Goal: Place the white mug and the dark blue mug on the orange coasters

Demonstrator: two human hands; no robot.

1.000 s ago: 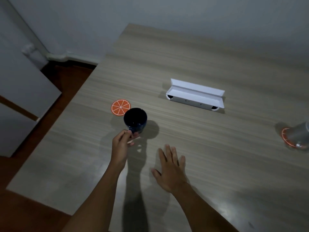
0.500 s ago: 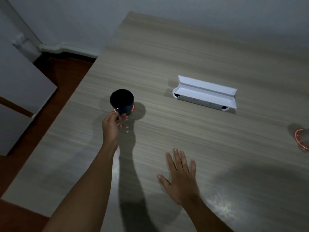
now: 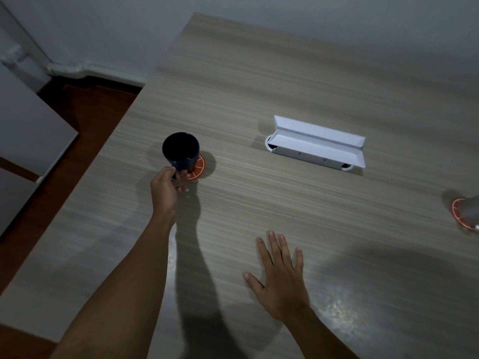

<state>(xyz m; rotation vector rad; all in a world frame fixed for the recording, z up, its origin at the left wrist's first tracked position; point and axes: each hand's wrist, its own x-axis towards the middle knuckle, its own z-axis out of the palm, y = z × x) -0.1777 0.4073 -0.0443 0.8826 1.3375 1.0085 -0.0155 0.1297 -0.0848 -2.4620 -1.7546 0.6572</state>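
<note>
The dark blue mug (image 3: pixel 181 151) stands upright on an orange-slice coaster (image 3: pixel 199 167) at the table's left side. My left hand (image 3: pixel 166 190) grips the mug's handle from the near side. My right hand (image 3: pixel 278 274) lies flat on the table, fingers spread, holding nothing. At the right frame edge a second orange coaster (image 3: pixel 460 216) carries the white mug (image 3: pixel 472 209), which is mostly cut off by the frame.
A white open box (image 3: pixel 317 145) lies on the wooden table (image 3: pixel 259 73) behind centre. The table's left edge drops to a reddish floor (image 3: pixel 85 110). A grey wall rises behind the table.
My left hand carried the blue mug leftward and away from me, onto the coaster, which now shows only on the mug's right side. My right hand stayed flat on the table.
</note>
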